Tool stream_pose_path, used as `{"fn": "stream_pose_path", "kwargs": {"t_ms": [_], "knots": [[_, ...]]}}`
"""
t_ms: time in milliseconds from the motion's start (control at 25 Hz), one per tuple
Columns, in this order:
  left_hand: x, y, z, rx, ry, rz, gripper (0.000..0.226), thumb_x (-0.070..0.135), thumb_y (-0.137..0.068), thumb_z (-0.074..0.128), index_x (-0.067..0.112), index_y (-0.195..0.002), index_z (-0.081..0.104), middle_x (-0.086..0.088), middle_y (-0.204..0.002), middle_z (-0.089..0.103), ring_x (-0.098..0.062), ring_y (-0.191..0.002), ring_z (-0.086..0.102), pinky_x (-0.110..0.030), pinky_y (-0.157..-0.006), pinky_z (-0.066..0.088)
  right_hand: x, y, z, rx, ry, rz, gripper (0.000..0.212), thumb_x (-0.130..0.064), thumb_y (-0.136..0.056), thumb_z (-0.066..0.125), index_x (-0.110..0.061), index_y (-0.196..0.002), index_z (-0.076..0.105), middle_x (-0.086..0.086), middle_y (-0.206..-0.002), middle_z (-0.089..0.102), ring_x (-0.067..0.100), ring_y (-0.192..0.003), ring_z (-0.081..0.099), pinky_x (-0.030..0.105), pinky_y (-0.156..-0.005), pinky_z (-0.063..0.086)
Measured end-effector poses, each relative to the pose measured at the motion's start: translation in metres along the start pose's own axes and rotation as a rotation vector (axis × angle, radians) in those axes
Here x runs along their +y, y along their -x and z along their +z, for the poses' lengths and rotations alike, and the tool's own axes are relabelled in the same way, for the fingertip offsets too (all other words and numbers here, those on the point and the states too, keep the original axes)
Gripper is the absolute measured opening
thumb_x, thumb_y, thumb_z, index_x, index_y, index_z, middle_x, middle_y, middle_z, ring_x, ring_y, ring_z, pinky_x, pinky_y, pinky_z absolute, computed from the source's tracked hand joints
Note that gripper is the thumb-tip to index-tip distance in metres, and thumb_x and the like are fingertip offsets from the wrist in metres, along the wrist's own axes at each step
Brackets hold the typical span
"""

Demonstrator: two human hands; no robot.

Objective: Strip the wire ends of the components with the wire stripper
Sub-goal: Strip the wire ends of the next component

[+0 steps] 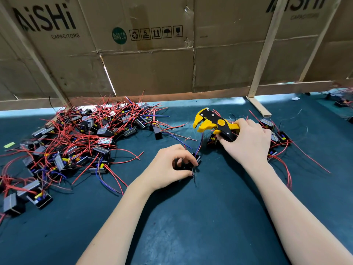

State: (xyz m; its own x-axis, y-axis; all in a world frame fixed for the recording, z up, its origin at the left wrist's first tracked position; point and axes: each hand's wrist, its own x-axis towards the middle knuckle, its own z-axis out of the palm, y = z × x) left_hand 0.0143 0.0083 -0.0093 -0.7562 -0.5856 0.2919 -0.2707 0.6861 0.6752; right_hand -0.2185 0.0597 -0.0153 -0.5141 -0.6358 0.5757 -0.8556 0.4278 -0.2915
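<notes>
My left hand (168, 167) grips a small black component (196, 158) at mid-table, its fingers curled round it. Blue and red wires rise from that component toward the stripper. My right hand (250, 140) grips the handles of a yellow-and-black wire stripper (212, 123), whose yellow jaws point left and stand apart. A big tangle of components with red and blue wires (80, 138) lies to the left. A smaller group of components (277, 138) sits behind and right of my right hand.
The work surface is a dark teal mat (191, 217). A cardboard wall (152, 54) on wooden struts (257, 106) closes off the back. More components (342, 102) lie at the far right. A small green scrap (9, 144) sits at the left edge.
</notes>
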Motion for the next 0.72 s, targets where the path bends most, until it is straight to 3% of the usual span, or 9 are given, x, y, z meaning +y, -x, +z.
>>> {"fn": "stream_pose_path", "kwargs": {"t_ms": [80,200,400,560,720], "knots": [[0.001,-0.002,0.007,0.090,0.035,0.013,0.014,0.006,-0.075,0.081,0.017,-0.084,0.079,-0.005,-0.080,0.061,-0.010,-0.068,0.051,-0.022,-0.066,0.041,0.000,0.000,0.000,0.001,0.001,0.001,0.054,-0.063,-0.072,0.068,-0.017,-0.099,0.063,0.005,-0.094,0.064,0.031,-0.096,0.059,0.038,-0.081,0.032],[0.001,-0.003,0.007,0.196,0.120,-0.020,0.011,0.007,-0.082,0.077,0.015,-0.090,0.081,-0.004,-0.085,0.066,-0.020,-0.074,0.058,-0.030,-0.069,0.047,0.000,0.000,0.000,0.013,-0.010,0.006,0.054,-0.062,-0.072,0.068,-0.016,-0.099,0.063,0.006,-0.093,0.064,0.031,-0.095,0.058,0.039,-0.081,0.031],[-0.007,-0.006,0.001,0.252,0.352,-0.195,0.016,0.009,-0.093,0.064,0.012,-0.102,0.077,0.001,-0.088,0.076,-0.006,-0.080,0.067,-0.014,-0.077,0.048,-0.001,0.001,0.001,0.025,-0.018,-0.005,0.053,-0.060,-0.071,0.070,-0.015,-0.099,0.064,0.007,-0.091,0.064,0.032,-0.094,0.059,0.039,-0.080,0.032],[-0.009,-0.008,0.002,0.341,0.628,-0.400,0.001,0.008,-0.088,0.069,0.008,-0.088,0.071,-0.002,-0.068,0.074,-0.003,-0.063,0.065,-0.007,-0.061,0.044,-0.003,0.001,0.001,0.013,-0.011,-0.020,0.054,-0.060,-0.070,0.071,-0.015,-0.101,0.064,0.007,-0.093,0.064,0.032,-0.095,0.059,0.039,-0.081,0.032],[-0.009,-0.007,0.000,0.360,0.630,-0.426,0.007,0.017,-0.086,0.073,0.012,-0.081,0.077,0.002,-0.066,0.071,-0.002,-0.060,0.060,-0.008,-0.057,0.043,-0.004,0.003,0.002,0.006,0.026,-0.057,0.055,-0.061,-0.072,0.069,-0.015,-0.102,0.063,0.006,-0.095,0.063,0.031,-0.094,0.057,0.039,-0.083,0.031]]}}
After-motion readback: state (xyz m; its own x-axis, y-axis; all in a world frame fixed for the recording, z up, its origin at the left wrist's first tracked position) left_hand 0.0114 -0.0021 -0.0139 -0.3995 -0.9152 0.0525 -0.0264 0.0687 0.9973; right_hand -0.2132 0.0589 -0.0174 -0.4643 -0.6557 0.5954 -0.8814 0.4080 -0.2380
